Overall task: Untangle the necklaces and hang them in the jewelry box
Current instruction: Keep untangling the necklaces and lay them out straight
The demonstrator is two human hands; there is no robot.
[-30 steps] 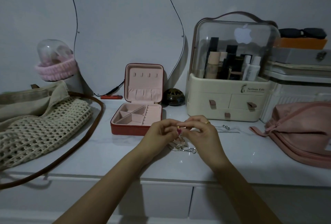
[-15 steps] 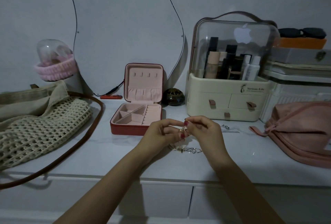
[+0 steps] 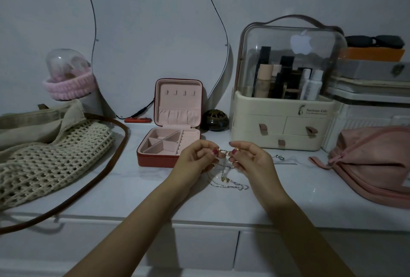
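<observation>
Untangling in hand, nothing hung yet.
The left hand (image 3: 195, 161) and right hand (image 3: 250, 159) each pinch the thin, knotted metal necklaces (image 3: 226, 179), whose loops trail onto the smooth tabletop (image 3: 133, 188); next probably comes gently teasing strands apart. The padded jewelry box (image 3: 170, 141) sits open just behind.
</observation>
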